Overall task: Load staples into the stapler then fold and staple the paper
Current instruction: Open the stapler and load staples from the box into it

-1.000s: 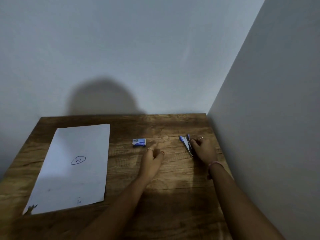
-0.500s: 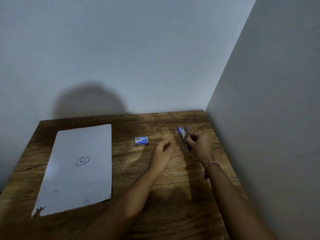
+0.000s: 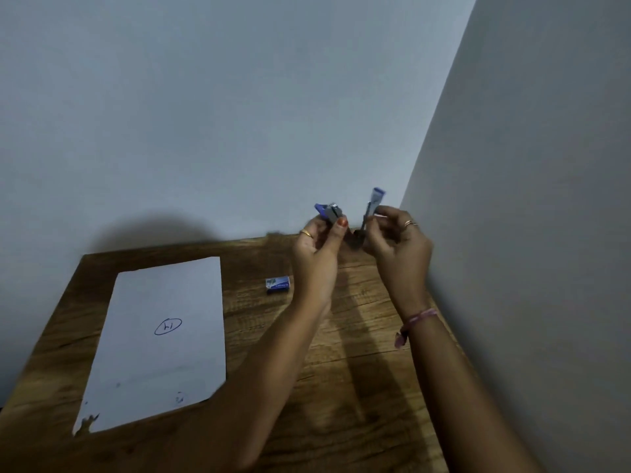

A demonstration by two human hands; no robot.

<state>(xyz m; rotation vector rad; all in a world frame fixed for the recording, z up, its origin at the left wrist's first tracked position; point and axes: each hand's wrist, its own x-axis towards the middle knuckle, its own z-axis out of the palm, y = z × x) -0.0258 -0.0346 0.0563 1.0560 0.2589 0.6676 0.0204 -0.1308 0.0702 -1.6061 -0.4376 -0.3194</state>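
The blue and grey stapler (image 3: 370, 208) is held up in the air above the back of the wooden table (image 3: 358, 387), swung wide open in a V. My left hand (image 3: 319, 247) pinches its left arm near the blue tip. My right hand (image 3: 396, 247) grips the right arm, which points upward. A small blue staple box (image 3: 278, 284) lies on the table below and left of my left hand. A white sheet of paper (image 3: 160, 343) with a circled pen mark lies flat at the left.
A wall stands straight behind the table and a second wall runs along its right edge, forming a corner close to my right hand. The paper's near-left corner is torn. My own shadow falls on the back wall.
My right hand lifted the stapler off the table. My left hand rose to join it, and the stapler now stands open between both hands.
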